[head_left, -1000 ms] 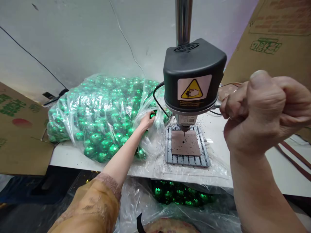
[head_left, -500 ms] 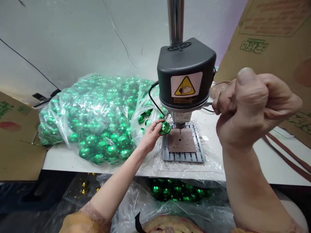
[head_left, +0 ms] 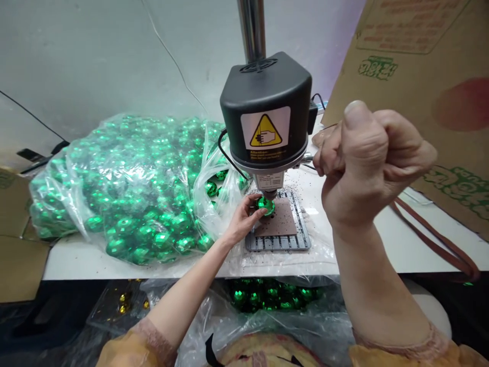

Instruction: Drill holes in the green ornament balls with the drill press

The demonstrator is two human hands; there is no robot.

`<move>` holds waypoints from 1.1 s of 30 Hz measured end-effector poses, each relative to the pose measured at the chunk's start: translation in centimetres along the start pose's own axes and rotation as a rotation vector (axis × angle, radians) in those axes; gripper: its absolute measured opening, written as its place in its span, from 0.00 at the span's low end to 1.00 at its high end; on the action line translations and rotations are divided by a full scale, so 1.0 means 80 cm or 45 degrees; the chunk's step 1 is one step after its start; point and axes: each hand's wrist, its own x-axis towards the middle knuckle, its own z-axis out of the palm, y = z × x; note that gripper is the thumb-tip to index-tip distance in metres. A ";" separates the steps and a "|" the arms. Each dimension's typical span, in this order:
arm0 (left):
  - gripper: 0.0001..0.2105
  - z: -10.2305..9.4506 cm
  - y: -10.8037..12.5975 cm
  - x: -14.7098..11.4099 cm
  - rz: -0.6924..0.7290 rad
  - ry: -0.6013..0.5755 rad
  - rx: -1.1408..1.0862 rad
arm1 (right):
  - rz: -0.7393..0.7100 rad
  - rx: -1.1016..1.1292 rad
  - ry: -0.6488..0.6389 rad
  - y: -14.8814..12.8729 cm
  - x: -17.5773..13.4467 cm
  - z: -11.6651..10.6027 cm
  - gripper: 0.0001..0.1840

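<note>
My left hand [head_left: 244, 216] holds a shiny green faceted ball [head_left: 266, 206] between thumb and fingers. The ball sits right under the chuck of a small black drill press [head_left: 266, 112], over the brown board [head_left: 280, 219] on its slotted metal base [head_left: 305, 239]. The ball hides the drill bit, so I cannot tell whether the bit is in it. On the right, my right hand [head_left: 370, 163] is closed in a fist around the press's feed lever [head_left: 307, 158]; only a short metal piece of that lever shows beside the motor housing.
A large clear bag of green balls [head_left: 145, 188] fills the table's left side, its mouth facing the press. More green balls [head_left: 271, 295] lie in plastic below the table edge. Cardboard boxes [head_left: 405, 102] stand on both sides. A brown strap [head_left: 431, 237] lies right; dark shavings surround the base.
My left hand has brought the green ball rightward from beside the base to under the chuck. My right fist stays at the lever. The whole view has shifted slightly.
</note>
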 end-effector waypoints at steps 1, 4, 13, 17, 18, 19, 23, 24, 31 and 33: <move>0.29 0.000 0.000 0.000 0.000 -0.008 0.014 | -0.002 0.003 -0.001 0.000 0.000 0.000 0.28; 0.29 0.003 0.001 -0.001 0.026 -0.020 0.060 | -0.012 0.011 -0.001 0.001 0.001 0.001 0.27; 0.28 0.017 0.002 -0.010 0.177 0.027 0.366 | -0.015 0.003 0.005 0.001 -0.001 0.001 0.28; 0.26 0.022 0.001 -0.017 0.253 0.002 0.440 | -0.035 0.005 -0.010 0.002 0.000 0.000 0.29; 0.26 0.023 0.001 -0.018 0.243 -0.014 0.412 | -0.039 0.004 -0.018 0.003 0.001 0.000 0.29; 0.26 0.024 0.001 -0.019 0.228 -0.028 0.382 | -0.042 0.005 -0.020 0.004 0.001 0.000 0.29; 0.27 0.026 -0.002 -0.019 0.196 -0.057 0.301 | -0.075 0.022 0.005 0.005 -0.005 -0.001 0.30; 0.27 0.025 -0.003 -0.019 0.192 -0.057 0.285 | -0.090 0.027 0.015 0.004 -0.007 -0.001 0.30; 0.28 0.025 -0.006 -0.019 0.179 -0.065 0.248 | -0.151 -0.001 0.022 0.006 -0.025 -0.008 0.29; 0.28 0.025 -0.006 -0.020 0.170 -0.071 0.247 | -0.190 0.004 0.047 0.011 -0.029 -0.013 0.28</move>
